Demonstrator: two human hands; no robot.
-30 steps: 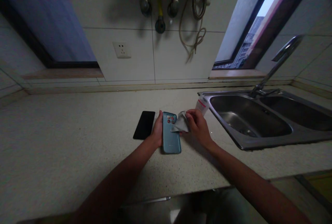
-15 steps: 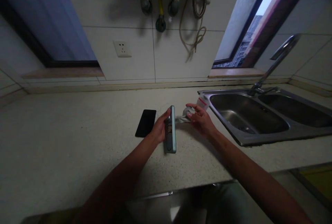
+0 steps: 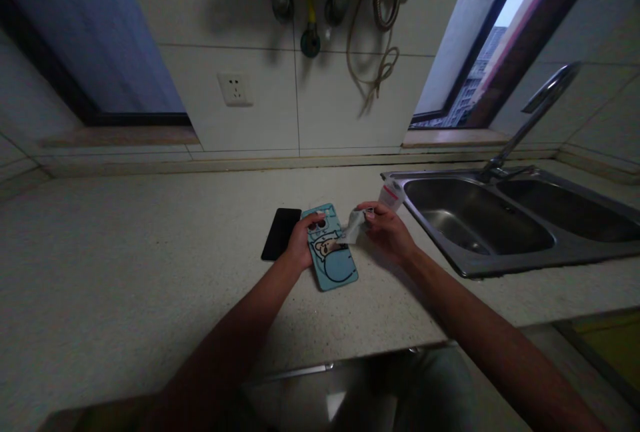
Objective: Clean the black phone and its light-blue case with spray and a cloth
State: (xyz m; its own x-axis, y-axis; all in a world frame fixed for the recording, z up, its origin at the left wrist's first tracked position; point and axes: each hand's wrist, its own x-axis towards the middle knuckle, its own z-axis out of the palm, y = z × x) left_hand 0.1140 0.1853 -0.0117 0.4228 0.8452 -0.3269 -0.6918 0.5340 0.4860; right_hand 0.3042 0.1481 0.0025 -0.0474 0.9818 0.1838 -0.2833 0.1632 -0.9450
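A light blue phone case (image 3: 333, 255) with a cartoon drawing lies flat on the speckled countertop (image 3: 150, 252), printed side up. My left hand (image 3: 300, 245) rests on its left edge, fingers curled over the top near the camera cut-outs. My right hand (image 3: 387, 232) pinches a small crumpled grey wipe (image 3: 354, 225) just right of the case's top corner. A black phone (image 3: 281, 233) lies screen-up to the left of my left hand.
A small white sachet with red print (image 3: 390, 193) sits at the sink's left corner. A steel double sink (image 3: 500, 225) with a tall tap (image 3: 530, 119) fills the right. A wall socket (image 3: 235, 89) and hanging hoses (image 3: 375, 32) are behind.
The case was lying plain side up, was turned on its edge, and now lies with the cartoon side up. My right hand drew the wipe slightly away to the right.
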